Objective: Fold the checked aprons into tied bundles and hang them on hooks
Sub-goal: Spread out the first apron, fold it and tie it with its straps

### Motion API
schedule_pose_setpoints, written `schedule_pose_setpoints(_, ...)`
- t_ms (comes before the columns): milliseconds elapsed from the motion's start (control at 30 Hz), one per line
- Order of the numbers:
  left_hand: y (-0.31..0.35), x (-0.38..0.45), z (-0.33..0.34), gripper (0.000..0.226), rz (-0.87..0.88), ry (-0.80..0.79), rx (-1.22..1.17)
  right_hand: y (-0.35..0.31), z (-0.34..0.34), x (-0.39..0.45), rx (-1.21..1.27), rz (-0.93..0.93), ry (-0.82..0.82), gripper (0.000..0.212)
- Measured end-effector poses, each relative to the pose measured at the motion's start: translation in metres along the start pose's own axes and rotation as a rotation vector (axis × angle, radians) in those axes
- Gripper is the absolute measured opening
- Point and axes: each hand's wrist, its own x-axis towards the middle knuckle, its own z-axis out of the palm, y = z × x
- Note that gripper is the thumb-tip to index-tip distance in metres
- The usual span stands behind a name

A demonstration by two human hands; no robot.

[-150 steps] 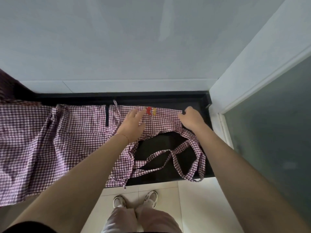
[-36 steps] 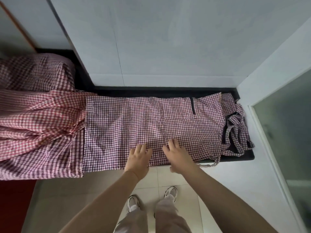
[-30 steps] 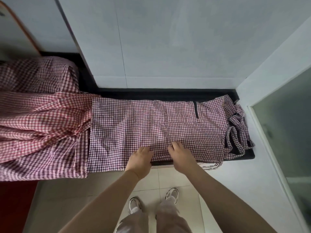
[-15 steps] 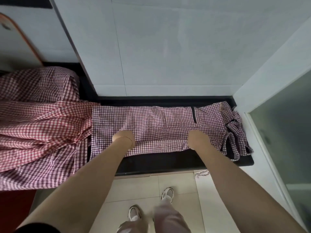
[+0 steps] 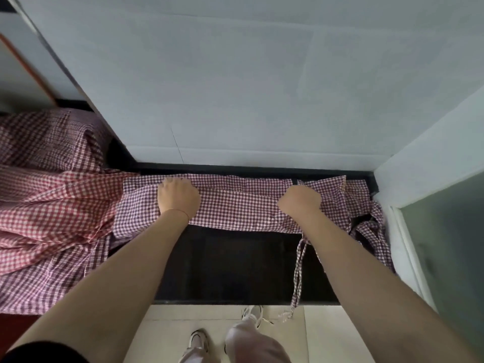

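Note:
A purple-and-white checked apron (image 5: 235, 208) lies folded lengthwise into a narrow band along the back of the black counter (image 5: 230, 265). My left hand (image 5: 178, 197) grips the folded edge near its left part, knuckles up. My right hand (image 5: 300, 201) grips the same fold near the right, fingers curled under the cloth. One apron tie (image 5: 298, 273) hangs from the band across the counter and over its front edge. The other straps (image 5: 372, 231) lie bunched at the right end.
A heap of red and purple checked aprons (image 5: 52, 205) covers the counter's left part. A white wall (image 5: 235, 87) stands right behind the counter and a glass panel (image 5: 445, 244) closes the right side. My feet (image 5: 225, 336) stand on pale floor tiles below.
Both hands carried the apron's near edge up and away from me, folding it over onto the far part. The front half of the counter is now bare and one tie trails over it.

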Motion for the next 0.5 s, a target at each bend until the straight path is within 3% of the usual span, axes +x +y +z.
schedule_pose_setpoints(67, 0.005, 0.014, 0.005, 0.029, 0.031, 0.05, -0.02, 0.002, -0.002, 0.018, -0.056, -0.152, 0.11, 0.033)
schedule_pose_setpoints(133, 0.007, 0.022, 0.016, 0.027, 0.067, -0.02, -0.036, 0.006, 0.006, 0.032, -0.013, -0.268, 0.149, 0.029)
schedule_pose_setpoints(267, 0.002, 0.024, 0.039, 0.025, 0.085, -0.188, -0.043, 0.007, 0.028, 0.051, 0.257, -0.27, -0.015, 0.015)
schedule_pose_setpoints(367, -0.003, 0.023, 0.044, 0.028, 0.08, -0.258, -0.082, 0.003, 0.032, 0.055, 0.185, -0.248, 0.004, 0.022)
schedule_pose_setpoints(500, -0.001, 0.032, 0.028, 0.035, 0.137, -0.446, 0.048, -0.002, 0.02, 0.055, -0.056, -0.225, -0.24, 0.035)
